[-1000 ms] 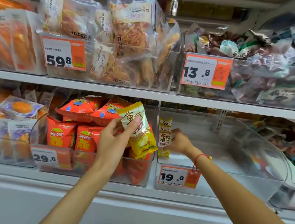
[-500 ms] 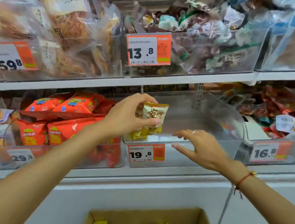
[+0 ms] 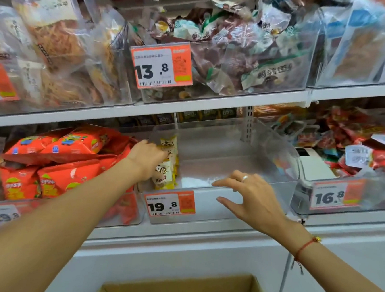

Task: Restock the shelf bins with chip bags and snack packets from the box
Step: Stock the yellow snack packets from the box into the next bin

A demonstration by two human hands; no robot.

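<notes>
We stand before a shop shelf of clear plastic bins, each with an orange price tag on its front. The middle bin [image 3: 216, 208] on the lower shelf, tagged 19.8, is nearly bare: only a few yellow snack packets [image 3: 167, 164] stand upright against its left wall, hard by the neighbouring bin of orange chip bags [image 3: 53, 154]. Our left hand [image 3: 147, 159] reaches over the front left corner with its fingers curled on the packets, setting one in place among them, we judge. Our right hand [image 3: 252, 197] hovers just over the bin's front edge, fingers spread and slack, gripping nothing.

The cardboard box [image 3: 186, 289] sits below the shelf at the bottom of the view, more yellow packets showing inside.

So the filling of this bin has only begun. The next move, we think, calls for letting go at the left wall and dropping the free hand to the box for another packet. The bin's floor lies open from the packets to its right wall, and the shelf above leaves a low gap, so hands must enter over the front edge.
</notes>
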